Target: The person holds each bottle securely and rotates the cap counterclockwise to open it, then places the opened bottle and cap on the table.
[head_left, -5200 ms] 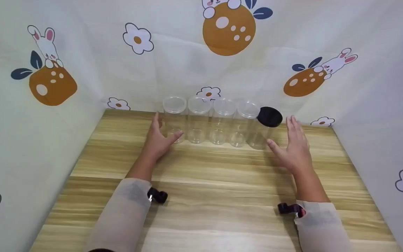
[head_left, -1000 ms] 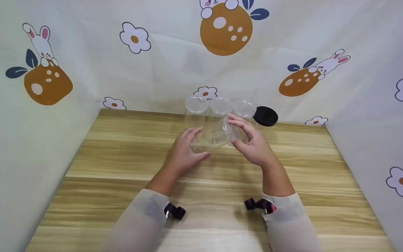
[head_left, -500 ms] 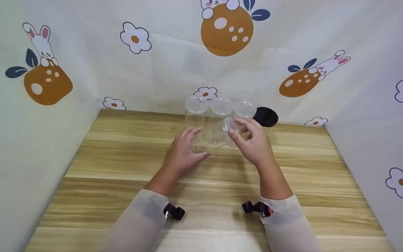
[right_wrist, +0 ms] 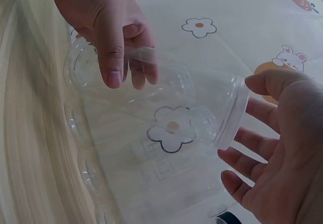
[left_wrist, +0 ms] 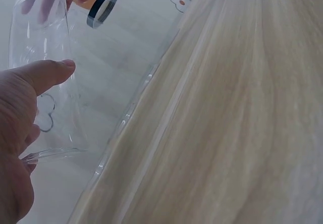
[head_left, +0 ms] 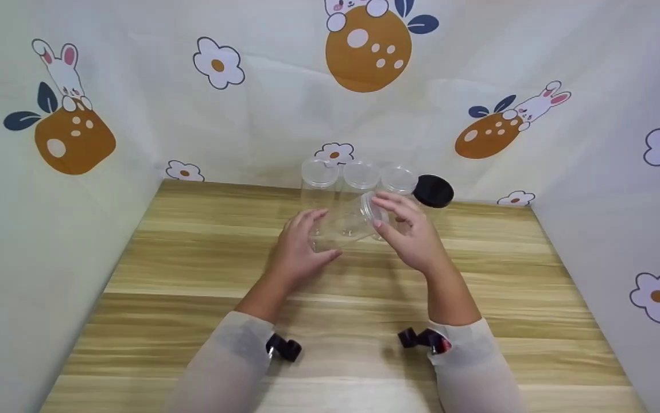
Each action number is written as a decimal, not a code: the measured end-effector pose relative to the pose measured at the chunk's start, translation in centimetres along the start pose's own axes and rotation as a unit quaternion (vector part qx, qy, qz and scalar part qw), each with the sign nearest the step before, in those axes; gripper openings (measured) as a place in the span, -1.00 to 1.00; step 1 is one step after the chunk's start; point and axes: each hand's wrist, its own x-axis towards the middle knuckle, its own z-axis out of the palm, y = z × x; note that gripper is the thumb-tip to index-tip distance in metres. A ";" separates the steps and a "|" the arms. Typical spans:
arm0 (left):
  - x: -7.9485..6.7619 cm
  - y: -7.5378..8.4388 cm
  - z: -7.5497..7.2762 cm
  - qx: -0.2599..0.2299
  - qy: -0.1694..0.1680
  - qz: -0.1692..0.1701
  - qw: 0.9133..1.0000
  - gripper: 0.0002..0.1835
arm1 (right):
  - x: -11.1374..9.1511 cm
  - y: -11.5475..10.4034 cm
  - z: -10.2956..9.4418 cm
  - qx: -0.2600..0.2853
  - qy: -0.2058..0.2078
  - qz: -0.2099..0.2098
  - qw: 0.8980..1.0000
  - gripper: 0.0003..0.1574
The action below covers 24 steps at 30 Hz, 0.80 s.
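A clear plastic jar (head_left: 338, 232) is tilted in front of the row, its clear screw lid (head_left: 380, 209) pointing up and to the right. My left hand (head_left: 300, 246) grips the jar near its base, thumb along the near side. At the other end my right hand (head_left: 416, 238) holds the lid. In the right wrist view the thumb is on the rim of the lid (right_wrist: 231, 113), and the bent fingers are around its far side. The left wrist view has the jar's wall (left_wrist: 40, 47) running up beyond the left thumb.
Behind the held jar stand three clear-lidded jars (head_left: 319, 175) and a jar with a black lid (head_left: 433, 191), in a row by the back wall. The wooden table (head_left: 341, 321) lies between patterned cloth walls (head_left: 272, 115).
Earlier, the hands stood at the two ends of a row of several jars. The leftmost jar is now tilted between both hands. Recently the right fingers closed on the lid, then spread further over it.
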 end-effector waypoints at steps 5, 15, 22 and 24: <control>0.0 -0.2 0.0 -0.007 -0.003 -0.002 1.000 -0.02 | -0.1 -0.1 0.0 0.033 -0.019 -0.008 0.999 -0.43; 0.0 0.1 -0.1 -0.003 -0.005 -0.015 1.000 -0.01 | -0.1 -0.3 0.1 0.043 -0.004 -0.008 0.999 -0.46; -0.1 0.3 -0.3 -0.005 -0.008 -0.020 1.000 -0.02 | 0.2 -0.2 0.3 -0.007 0.058 0.032 0.998 -0.46; -0.1 0.3 -0.3 -0.004 -0.008 -0.019 1.000 -0.02 | 0.3 -0.1 0.4 -0.026 0.068 0.048 0.996 -0.46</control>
